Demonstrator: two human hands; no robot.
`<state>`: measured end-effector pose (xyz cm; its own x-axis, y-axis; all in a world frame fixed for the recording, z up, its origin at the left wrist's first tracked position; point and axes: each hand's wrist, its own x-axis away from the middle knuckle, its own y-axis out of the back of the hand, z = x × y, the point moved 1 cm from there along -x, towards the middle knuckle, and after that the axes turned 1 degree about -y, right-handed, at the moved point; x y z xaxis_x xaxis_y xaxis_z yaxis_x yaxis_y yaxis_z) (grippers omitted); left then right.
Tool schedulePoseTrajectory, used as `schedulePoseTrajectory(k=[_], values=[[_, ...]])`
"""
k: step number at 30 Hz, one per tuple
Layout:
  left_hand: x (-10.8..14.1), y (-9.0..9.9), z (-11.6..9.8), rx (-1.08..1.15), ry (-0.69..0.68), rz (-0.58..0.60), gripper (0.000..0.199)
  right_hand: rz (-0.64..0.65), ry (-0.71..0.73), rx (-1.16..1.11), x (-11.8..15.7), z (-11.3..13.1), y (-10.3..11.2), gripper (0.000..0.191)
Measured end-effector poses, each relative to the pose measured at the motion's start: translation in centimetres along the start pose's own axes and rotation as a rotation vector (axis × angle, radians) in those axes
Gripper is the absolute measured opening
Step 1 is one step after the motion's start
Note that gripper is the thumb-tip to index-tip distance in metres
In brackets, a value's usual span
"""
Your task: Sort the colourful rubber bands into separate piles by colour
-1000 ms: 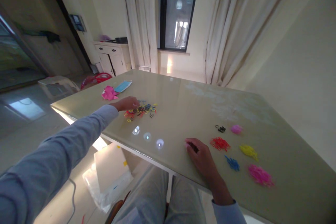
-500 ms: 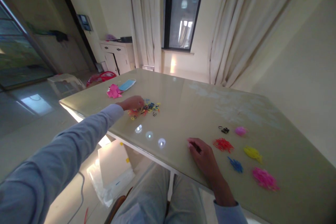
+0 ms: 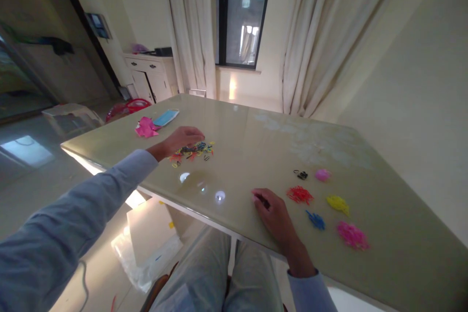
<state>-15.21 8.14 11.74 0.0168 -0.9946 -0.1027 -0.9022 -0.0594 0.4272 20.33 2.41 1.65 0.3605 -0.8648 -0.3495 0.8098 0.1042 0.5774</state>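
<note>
My left hand (image 3: pixel 181 140) is over the far-left part of the table, fingertips pinched together just above a mixed pile of small coloured rubber bands (image 3: pixel 197 150). Whatever is between those fingertips is too small to make out. My right hand (image 3: pixel 272 214) rests near the front edge with fingers curled, and its inside is in shadow. To its right lie sorted heaps: black bands (image 3: pixel 302 174), light pink bands (image 3: pixel 322 174), red bands (image 3: pixel 300 195), yellow bands (image 3: pixel 338 204), blue bands (image 3: pixel 315 220) and bright pink bands (image 3: pixel 353 235).
The glossy table (image 3: pixel 241 156) carries a blue face mask (image 3: pixel 166 117) and crumpled pink material (image 3: pixel 146 127) at the far left. A white box in plastic (image 3: pixel 151 231) sits on the floor below the front edge. Curtains (image 3: pixel 195 29) and a cabinet (image 3: pixel 151 75) stand behind.
My left hand has lifted slightly off the mixed pile and turned, its fingers now reaching over the pile's far side. My right hand keeps its place. The view has shifted a little to the right.
</note>
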Motion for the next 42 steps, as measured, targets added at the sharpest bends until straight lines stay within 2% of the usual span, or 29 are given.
schedulePoseTrajectory(k=[6, 10, 13, 16, 18, 20, 22, 23, 26, 29, 31, 36, 42], values=[[3.5, -7.3, -6.1, 0.571, 0.060, 0.085, 0.030, -0.007, -0.004, 0.000, 0.0, 0.6, 0.0, 0.020], [6.0, -11.6, -9.8, 0.802, 0.070, 0.256, 0.026, 0.004, -0.015, -0.017, 0.0, 0.5, -0.1, 0.020], [6.6, -13.8, -11.1, 0.893, 0.048, 0.323, 0.022, 0.003, -0.020, -0.025, 0.0, 0.6, -0.2, 0.019], [5.7, -15.8, -11.3, 0.937, 0.043, 0.322, 0.021, 0.008, -0.043, 0.015, 0.0, 0.9, -0.4, 0.019], [4.3, -17.5, -11.0, 0.875, 0.041, 0.286, 0.023, 0.014, -0.044, 0.075, 0.0, 1.2, -0.5, 0.019], [2.5, -19.4, -10.4, 0.686, 0.006, 0.234, 0.024, 0.030, -0.031, 0.130, 0.0, 1.5, -0.6, 0.018], [0.2, -21.7, -9.7, 0.366, -0.100, 0.174, 0.021, 0.048, -0.017, 0.163, 0.0, 1.6, -0.7, 0.019], [-0.9, -22.9, -9.3, 0.214, -0.205, 0.142, 0.017, 0.055, -0.014, 0.175, 0.0, 1.6, -0.7, 0.019], [-4.1, -26.7, -8.1, -0.126, -0.433, 0.172, 0.009, 0.060, -0.009, 0.201, 0.0, 1.4, -0.9, 0.019], [-6.7, -29.9, -7.0, -0.331, -0.502, 0.241, 0.010, 0.054, -0.008, 0.202, -0.1, 1.2, -1.0, 0.016], [-7.9, -31.3, -6.4, -0.401, -0.509, 0.266, 0.012, 0.052, -0.005, 0.193, -0.1, 1.1, -1.1, 0.015], [-9.3, -33.0, -5.8, -0.440, -0.505, 0.301, 0.014, 0.057, -0.012, 0.168, -0.1, 1.1, -1.1, 0.015], [-9.2, -32.5, -5.0, -0.461, -0.483, 0.320, 0.020, 0.071, -0.022, 0.133, -0.1, 1.2, -1.1, 0.017]])
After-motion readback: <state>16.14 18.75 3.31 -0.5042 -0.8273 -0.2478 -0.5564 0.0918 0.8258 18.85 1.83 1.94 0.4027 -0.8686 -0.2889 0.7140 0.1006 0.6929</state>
